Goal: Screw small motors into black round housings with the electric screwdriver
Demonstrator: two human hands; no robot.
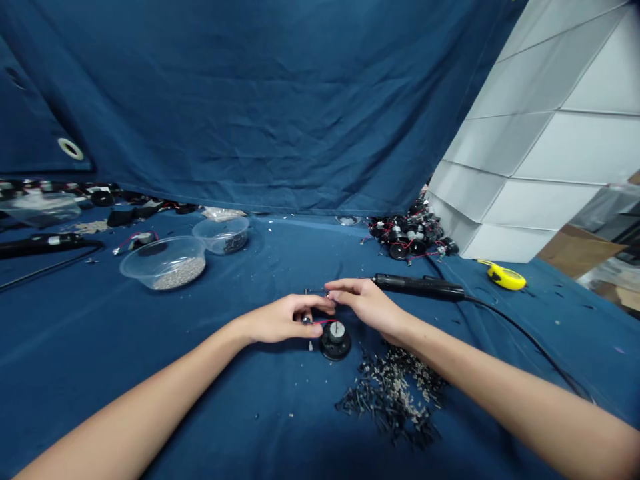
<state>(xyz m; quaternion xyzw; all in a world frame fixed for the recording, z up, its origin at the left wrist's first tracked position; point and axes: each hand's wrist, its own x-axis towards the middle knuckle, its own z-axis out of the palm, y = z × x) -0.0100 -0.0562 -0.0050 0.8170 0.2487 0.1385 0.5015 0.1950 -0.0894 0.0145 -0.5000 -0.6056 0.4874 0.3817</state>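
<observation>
Just in front of me on the blue cloth (240, 400) stands a small motor (337, 331) with a silver top and a black round base. A red wire leads from it toward my left hand (283, 320), whose thumb and fingers are curled around a small dark shiny part (306, 321). My right hand (370, 305) reaches in from the other side, its thumb and fingertips pinched together close to my left fingertips. Whatever lies in that pinch is too small to name. A thin metal piece (313, 291) shows just beyond the fingers.
A black electric screwdriver (420, 287) with a cable lies right of my hands. Loose screws and black pieces (400, 393) are heaped nearer me. Clear bowls (135, 268) sit left, motors (413, 233) are piled at back right, beside a yellow tool (506, 277) and white boxes (545, 147).
</observation>
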